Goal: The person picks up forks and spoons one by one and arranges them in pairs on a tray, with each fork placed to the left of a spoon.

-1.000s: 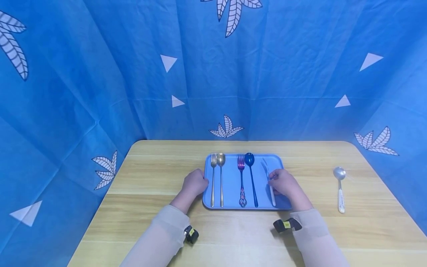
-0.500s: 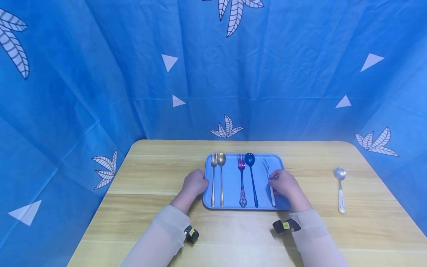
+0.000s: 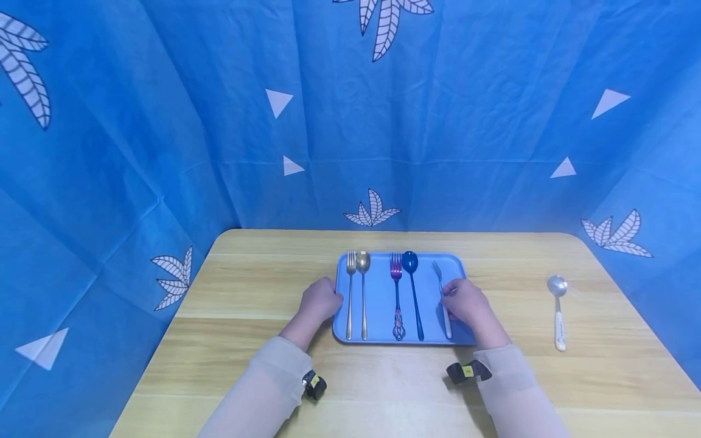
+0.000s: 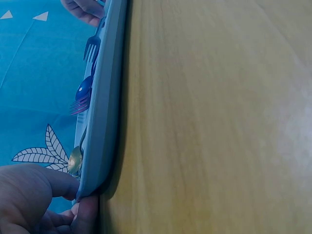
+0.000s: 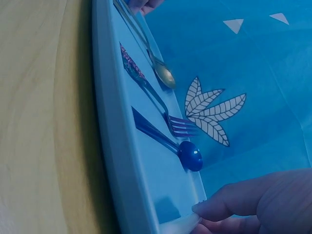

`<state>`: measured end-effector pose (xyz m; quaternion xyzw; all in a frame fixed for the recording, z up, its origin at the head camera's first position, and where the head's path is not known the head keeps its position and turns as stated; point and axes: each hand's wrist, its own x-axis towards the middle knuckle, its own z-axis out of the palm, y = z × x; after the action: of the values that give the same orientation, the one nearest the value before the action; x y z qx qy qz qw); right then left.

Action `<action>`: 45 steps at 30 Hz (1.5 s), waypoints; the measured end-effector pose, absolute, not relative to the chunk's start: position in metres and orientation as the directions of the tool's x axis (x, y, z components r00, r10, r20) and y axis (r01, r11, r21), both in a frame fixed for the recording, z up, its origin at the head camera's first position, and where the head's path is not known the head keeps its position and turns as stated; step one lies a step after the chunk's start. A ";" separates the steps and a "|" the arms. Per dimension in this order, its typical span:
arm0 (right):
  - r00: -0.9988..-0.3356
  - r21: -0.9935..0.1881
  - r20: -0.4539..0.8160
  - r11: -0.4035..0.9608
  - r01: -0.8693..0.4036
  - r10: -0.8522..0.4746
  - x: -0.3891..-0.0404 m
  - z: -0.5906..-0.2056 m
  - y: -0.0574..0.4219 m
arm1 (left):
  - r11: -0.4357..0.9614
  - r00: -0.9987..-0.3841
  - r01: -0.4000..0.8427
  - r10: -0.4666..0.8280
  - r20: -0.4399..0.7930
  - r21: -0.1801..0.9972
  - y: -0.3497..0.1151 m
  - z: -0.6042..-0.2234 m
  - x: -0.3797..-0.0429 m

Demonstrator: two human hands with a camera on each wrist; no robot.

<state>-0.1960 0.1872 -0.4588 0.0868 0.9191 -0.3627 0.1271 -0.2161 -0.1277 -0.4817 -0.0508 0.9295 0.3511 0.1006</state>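
Note:
A light blue tray (image 3: 380, 304) lies on the table. My left hand (image 3: 321, 299) grips its left rim; in the left wrist view the thumb is on the rim and fingers are beneath. Over the tray's right end, my right hand (image 3: 468, 301) pinches a fork with a white handle (image 3: 447, 327), thumb and fingers around its middle. Its tines point to the back, leaning slightly left. From the left, the tray bears a gold fork (image 3: 349, 304), a gold spoon (image 3: 364, 304), a purple fork with an ornate handle (image 3: 397, 292) and a dark blue spoon (image 3: 415, 298).
A spoon with a white handle (image 3: 559, 325) lies on the wooden table (image 3: 263, 274), right of the tray. A blue patterned cloth (image 3: 465, 121) hangs behind the table and at both sides. Black bands with small devices sit at both wrists.
The white-handled fork has turned slightly, its tines shifting a little right and its handle end a little left. My right hand has moved slightly with it. The left hand and tray stay put.

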 end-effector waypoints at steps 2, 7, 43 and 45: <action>-0.953 -0.644 -0.296 0.722 0.251 0.068 -0.196 -0.459 0.187 | 0.748 -0.974 -0.167 -0.025 -0.224 0.642 -0.128 -0.481 -0.216; -0.955 -0.645 -0.290 0.723 0.246 0.066 -0.195 -0.457 0.187 | 0.752 -0.974 -0.166 -0.024 -0.225 0.637 -0.128 -0.480 -0.215; -0.956 -0.608 -0.281 0.756 0.243 0.081 -0.196 -0.457 0.193 | 0.757 -0.973 -0.174 -0.032 -0.230 0.630 -0.127 -0.479 -0.215; -0.955 -0.605 -0.284 0.757 0.247 0.085 -0.197 -0.458 0.193 | 0.756 -0.972 -0.175 -0.032 -0.232 0.630 -0.127 -0.479 -0.216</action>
<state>-0.1967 0.1933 -0.4579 0.0892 0.9295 -0.3370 0.1204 -0.2155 -0.1267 -0.4791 -0.0556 0.9314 0.3445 0.1039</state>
